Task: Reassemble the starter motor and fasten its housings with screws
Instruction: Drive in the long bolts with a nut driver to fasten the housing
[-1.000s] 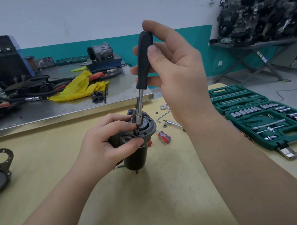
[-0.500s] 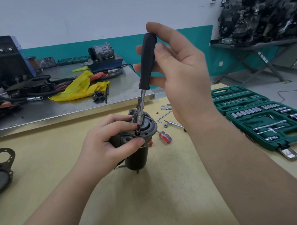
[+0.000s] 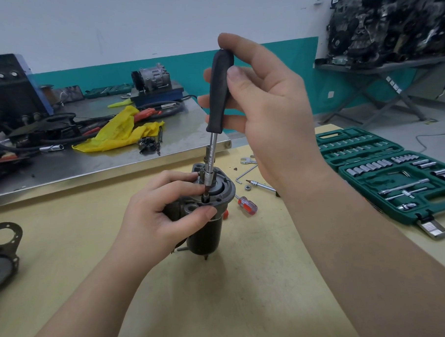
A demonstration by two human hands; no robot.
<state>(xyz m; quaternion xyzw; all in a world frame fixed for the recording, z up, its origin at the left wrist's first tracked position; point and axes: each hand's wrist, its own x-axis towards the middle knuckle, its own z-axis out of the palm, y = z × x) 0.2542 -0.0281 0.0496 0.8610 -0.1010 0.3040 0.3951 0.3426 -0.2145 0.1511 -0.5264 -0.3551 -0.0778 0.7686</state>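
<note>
Black handle: my right hand point(image 3: 270, 110) pinches the driver point(image 3: 219, 92) between thumb and fingertips, the index finger capping its top — a light, twirling hold, not a full fist.
Grey end housing: my left hand point(image 3: 165, 216) wraps round the starter motor point(image 3: 208, 220) just under its cap point(image 3: 225, 191), thumb pressed on the rim, fingers curled behind.
Where the motor is: upright on the yellow bench point(image 3: 222, 295), standing on its narrow end, roughly mid-bench in front of me.
Bit: seated in a screw hole on the near-left part of the cap; the screw itself is hidden under the tip, so I cannot tell how deep it sits.
Risk, slip: the shaft leans slightly off vertical — if I spin with that tilt, I judge the bit may cam out and chew the screw head.
Risk, cross-thread: with so loose a pinch I feel little, so a screw started crooked could bind in the housing.
Risk, topple: the motor rests on a small foot; a sideways push from the driver could tip it if my left grip eases.
Count, hands: two, both busy.
Count, drivers: one in hand, one red-handled screwdriver point(image 3: 247, 204) lying just beside the motor, one slim bit driver point(image 3: 261, 185) farther back.
Count, socket cases: one green socket set point(image 3: 395, 176) open at my right.
Count, loose nuts: one point(image 3: 247, 188) near the hex key point(image 3: 246, 173).
</note>
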